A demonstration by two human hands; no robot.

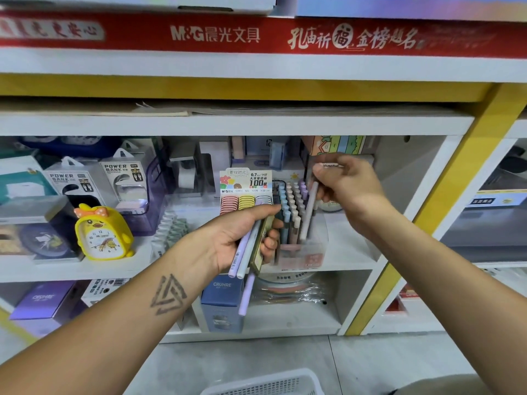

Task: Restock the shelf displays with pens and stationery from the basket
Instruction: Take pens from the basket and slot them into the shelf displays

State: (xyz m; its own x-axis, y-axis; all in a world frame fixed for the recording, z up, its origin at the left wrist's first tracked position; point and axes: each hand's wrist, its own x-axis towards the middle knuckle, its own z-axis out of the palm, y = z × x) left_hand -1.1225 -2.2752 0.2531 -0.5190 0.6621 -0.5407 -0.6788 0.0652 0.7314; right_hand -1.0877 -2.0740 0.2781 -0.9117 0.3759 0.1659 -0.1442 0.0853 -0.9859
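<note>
Pastel pens (247, 246) are bunched in my left hand (245, 238) at frame centre while my right hand (346, 185) is pinching one grey pen (309, 212) above the pen display (293, 223).

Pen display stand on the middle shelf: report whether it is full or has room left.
Nearly full. The pen display stand holds tight rows of upright pens, and the right hand lowers a white pen into its right side; empty slots cannot be counted.

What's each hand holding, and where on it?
Left hand grips a bundle of pens plus a slim box around their middles. Right hand pinches one pale pen near its top, tip down over the display.
</note>
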